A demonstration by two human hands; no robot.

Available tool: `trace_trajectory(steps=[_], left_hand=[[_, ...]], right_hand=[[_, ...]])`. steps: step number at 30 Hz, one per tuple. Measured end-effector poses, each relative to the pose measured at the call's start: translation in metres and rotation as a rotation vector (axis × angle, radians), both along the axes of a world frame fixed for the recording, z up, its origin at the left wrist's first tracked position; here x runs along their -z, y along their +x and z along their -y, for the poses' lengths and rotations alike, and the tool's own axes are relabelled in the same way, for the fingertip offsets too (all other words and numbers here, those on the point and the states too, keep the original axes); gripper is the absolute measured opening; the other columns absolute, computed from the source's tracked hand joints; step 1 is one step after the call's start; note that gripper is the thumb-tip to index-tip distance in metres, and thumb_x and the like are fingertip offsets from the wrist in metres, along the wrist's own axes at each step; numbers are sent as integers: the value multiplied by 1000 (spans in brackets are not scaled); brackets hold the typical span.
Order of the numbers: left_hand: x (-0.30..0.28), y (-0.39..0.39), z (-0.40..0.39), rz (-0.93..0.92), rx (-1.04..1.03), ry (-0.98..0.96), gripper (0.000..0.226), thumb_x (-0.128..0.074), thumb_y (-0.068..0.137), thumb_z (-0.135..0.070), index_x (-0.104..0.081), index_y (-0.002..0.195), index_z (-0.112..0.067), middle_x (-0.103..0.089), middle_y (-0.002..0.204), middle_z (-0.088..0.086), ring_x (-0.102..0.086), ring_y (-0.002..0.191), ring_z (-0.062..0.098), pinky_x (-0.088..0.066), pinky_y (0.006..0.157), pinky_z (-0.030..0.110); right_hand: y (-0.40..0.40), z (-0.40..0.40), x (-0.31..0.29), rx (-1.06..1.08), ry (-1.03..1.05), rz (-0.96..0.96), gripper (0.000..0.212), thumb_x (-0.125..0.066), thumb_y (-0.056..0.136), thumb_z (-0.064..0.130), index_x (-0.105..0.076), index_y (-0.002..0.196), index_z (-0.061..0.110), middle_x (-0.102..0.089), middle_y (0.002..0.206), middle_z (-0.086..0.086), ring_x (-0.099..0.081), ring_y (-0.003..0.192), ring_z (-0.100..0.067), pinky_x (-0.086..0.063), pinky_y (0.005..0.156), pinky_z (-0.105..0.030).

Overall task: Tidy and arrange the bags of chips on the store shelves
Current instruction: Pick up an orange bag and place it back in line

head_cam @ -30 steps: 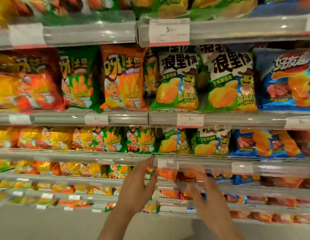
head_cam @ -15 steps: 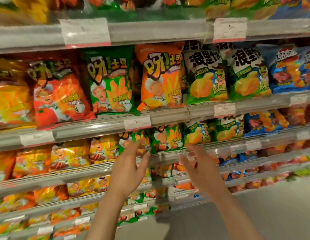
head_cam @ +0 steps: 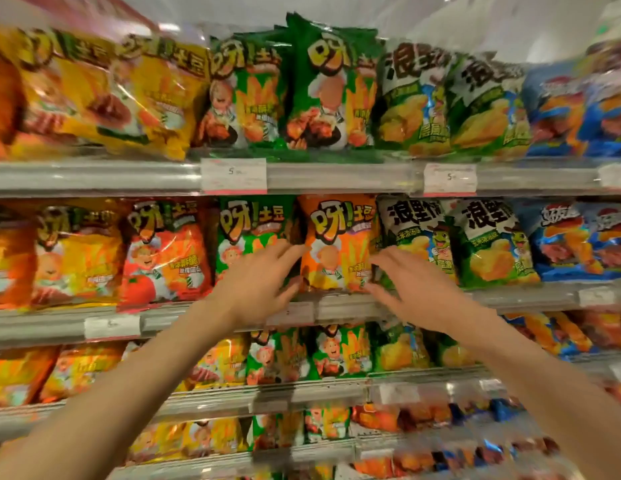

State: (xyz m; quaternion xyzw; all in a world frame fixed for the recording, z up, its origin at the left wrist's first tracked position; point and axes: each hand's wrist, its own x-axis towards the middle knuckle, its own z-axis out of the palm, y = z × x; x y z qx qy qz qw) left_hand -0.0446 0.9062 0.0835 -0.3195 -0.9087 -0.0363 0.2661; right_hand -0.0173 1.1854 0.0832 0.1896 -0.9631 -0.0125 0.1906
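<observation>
An orange chip bag [head_cam: 338, 242] stands upright on the second shelf [head_cam: 354, 306] between a green bag [head_cam: 248, 237] and a green-and-white bag [head_cam: 414, 237]. My left hand [head_cam: 257, 282] reaches to the orange bag's left edge, fingers spread and straight, the tips at the gap between it and the green bag. My right hand [head_cam: 411, 285] comes to the bag's right edge, fingers spread, tips touching its lower right corner. Neither hand is curled round a bag.
The shelf above [head_cam: 337, 176] carries yellow, green and blue bags and white price tags [head_cam: 234, 174]. Red [head_cam: 163, 251], yellow and blue bags [head_cam: 579, 240] fill the second shelf. Lower shelves [head_cam: 267, 393] with more bags lie under my forearms.
My view has tilted up, bringing the top shelf into sight. Both hands have risen from the lower shelf rails to either side of the orange bag.
</observation>
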Motion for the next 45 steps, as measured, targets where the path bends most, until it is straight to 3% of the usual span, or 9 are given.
trace_trajectory(steps=[9, 15, 19, 24, 27, 31, 35, 40, 45], left_hand=[[-12, -48, -50, 143, -190, 26, 68, -50, 95, -44, -12, 151, -31, -33, 147, 16, -62, 102, 37, -56, 76, 44], [1, -71, -66, 352, -268, 203, 76, -40, 98, -54, -1, 155, -24, -42, 143, 22, -53, 118, 43, -41, 96, 45], [13, -81, -72, 429, -185, 364, 80, -42, 96, -54, 12, 153, -37, -59, 118, 15, -56, 112, 36, -48, 88, 46], [-3, -82, -73, 455, -121, 557, 81, -49, 98, -42, 9, 154, -33, -62, 69, 1, -62, 74, 21, -52, 70, 42], [-12, -81, -71, 467, -140, 560, 81, -48, 98, -48, 6, 155, -30, -56, 64, -2, -61, 70, 18, -48, 61, 36], [-15, -71, -70, 474, -117, 554, 78, -44, 94, -61, 0, 155, -38, -62, 80, -5, -63, 86, 21, -52, 78, 39], [-13, -55, -68, 558, -56, 522, 71, -40, 93, -68, -1, 151, -52, -54, 119, 1, -57, 118, 28, -46, 99, 40], [-9, -38, -81, 593, 37, 514, 69, -45, 95, -60, -4, 151, -51, -39, 154, -4, -49, 131, 23, -43, 104, 35], [3, -15, -90, 618, 146, 599, 71, -49, 93, -61, -2, 146, -62, -27, 159, -13, -49, 131, 17, -44, 103, 35]], right_hand=[[-56, -30, -31, -53, 289, -87, 64, -42, 101, 50, -20, 155, 23, -47, 143, -9, -58, 116, -27, -49, 84, -32], [-86, -5, -4, -1, -286, 195, 88, -46, 89, 70, 7, 153, 40, -36, 156, -13, -50, 131, -37, -45, 105, -50], [-91, 13, 14, -11, -495, 238, 93, -46, 82, 75, 17, 147, 51, -19, 165, -8, -41, 140, -35, -42, 108, -53], [-97, 19, -10, -22, -599, 229, 91, -56, 87, 62, 6, 152, 48, -35, 157, -3, -52, 129, -31, -48, 101, -47], [-99, 15, -25, -15, -578, 261, 85, -57, 92, 55, -4, 157, 38, -41, 154, -1, -51, 130, -28, -42, 106, -39], [-94, 4, -32, -63, -595, 300, 84, -59, 93, 52, -9, 158, 31, -29, 161, 5, -33, 145, -19, -30, 115, -30], [-84, -15, -27, -70, -669, 393, 91, -62, 87, 60, -14, 158, 31, -41, 154, 5, -47, 133, -14, -41, 112, -34], [-61, -36, -18, -87, -697, 387, 97, -58, 77, 75, -12, 156, 41, -43, 152, 11, -52, 130, -12, -46, 108, -38], [-33, -49, 7, -116, -816, 359, 96, -60, 74, 79, -5, 150, 57, -40, 154, 14, -46, 135, -11, -41, 112, -43]])
